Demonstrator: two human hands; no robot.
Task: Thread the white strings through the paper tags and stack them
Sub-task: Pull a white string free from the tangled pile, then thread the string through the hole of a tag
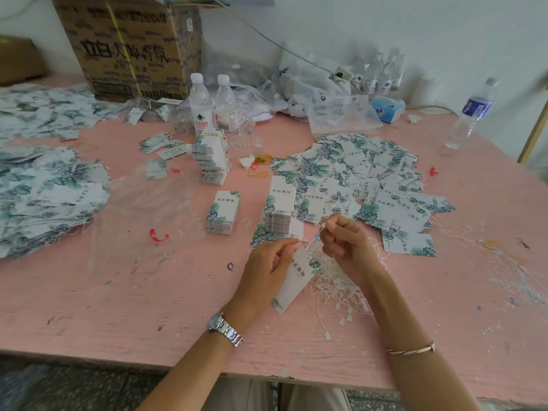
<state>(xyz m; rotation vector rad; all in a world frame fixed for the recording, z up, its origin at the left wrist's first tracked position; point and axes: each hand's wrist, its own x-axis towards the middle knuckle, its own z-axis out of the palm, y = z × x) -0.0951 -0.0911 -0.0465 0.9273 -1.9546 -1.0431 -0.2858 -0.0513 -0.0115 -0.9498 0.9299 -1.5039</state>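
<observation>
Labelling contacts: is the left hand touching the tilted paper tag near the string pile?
Touching. The head view shows the left hand gripping the paper tag by its upper end, fingers curled over its edge.

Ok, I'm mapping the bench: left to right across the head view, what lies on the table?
In order: heap of tags, red scrap, short tag stack, loose tag spread, blue-label bottle.

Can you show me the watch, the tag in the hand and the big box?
watch (216, 322): head view, on its round face.
held tag (298, 277): head view, middle of the card.
cardboard box (127, 51): head view, its printed front.
</observation>
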